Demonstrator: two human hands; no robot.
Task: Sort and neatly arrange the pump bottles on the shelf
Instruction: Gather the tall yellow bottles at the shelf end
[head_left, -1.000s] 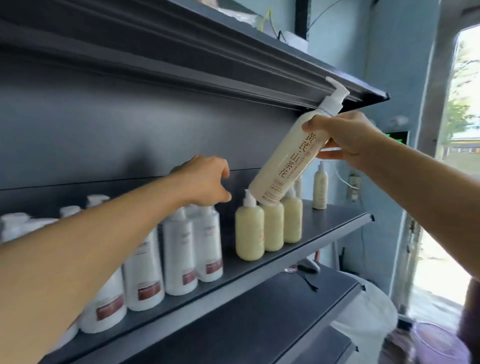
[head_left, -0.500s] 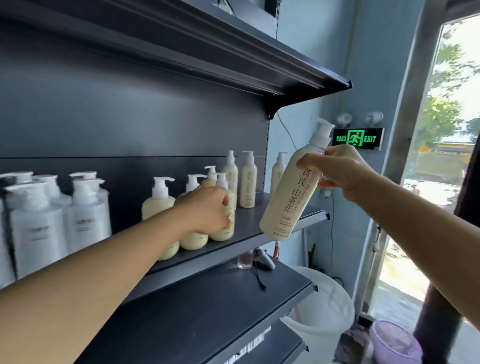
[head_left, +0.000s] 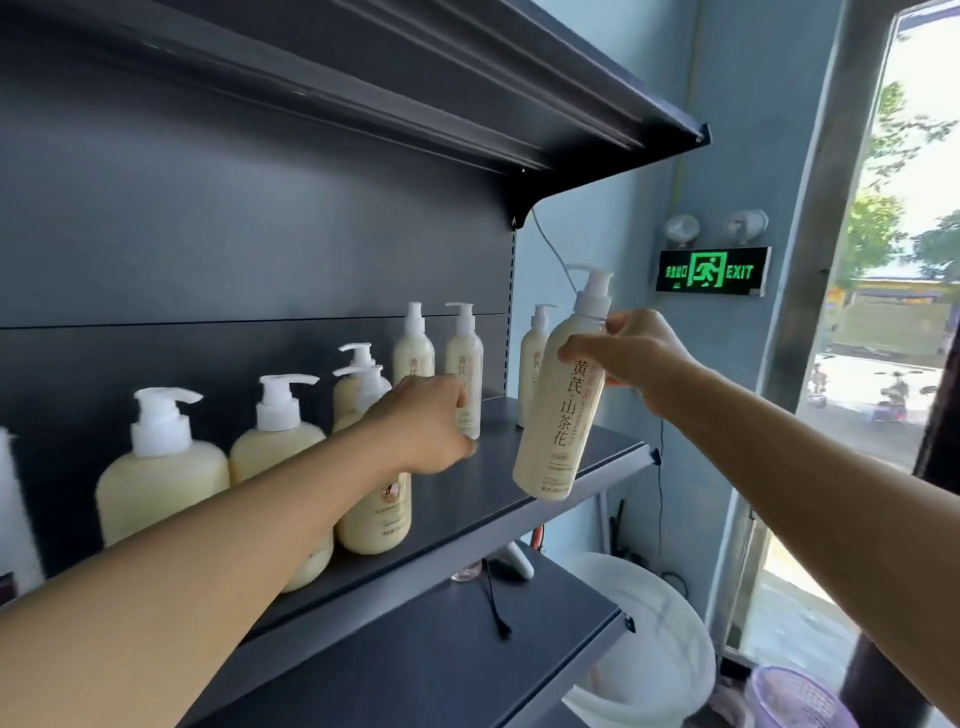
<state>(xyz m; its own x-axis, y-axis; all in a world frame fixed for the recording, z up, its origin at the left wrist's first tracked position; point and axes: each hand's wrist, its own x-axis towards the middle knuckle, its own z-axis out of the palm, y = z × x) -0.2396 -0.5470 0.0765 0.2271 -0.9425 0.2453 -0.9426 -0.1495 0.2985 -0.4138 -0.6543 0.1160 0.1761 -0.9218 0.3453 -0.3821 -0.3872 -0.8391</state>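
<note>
Bottle (head_left: 558, 415), tall, cream, with white pump and vertical red-brown lettering, is held in the air in front of the right end of the middle shelf (head_left: 519, 499), slightly tilted, its base just past the shelf's front edge and not touching it. Right hand (head_left: 631, 353) is wrapped around the bottle's shoulder, fingers and thumb curled on it just below the pump collar. Left hand (head_left: 423, 426) is reached over the shelf with fingers curled toward a second tall cream bottle (head_left: 464, 364) standing at the back; contact is seen at its lower part, but whether it is gripped cannot be told. Another tall bottle (head_left: 413, 351) stands just beside it on the left, and a further one (head_left: 535, 358) stands near the shelf's right end, partly hidden by the held bottle. Squat cream pump bottles (head_left: 161, 478) are lined along the shelf to the left. On the wall beyond, a green lit exit sign (head_left: 711, 271) is mounted. A white bin (head_left: 649, 649) sits below the lower shelf (head_left: 441, 660).
</note>
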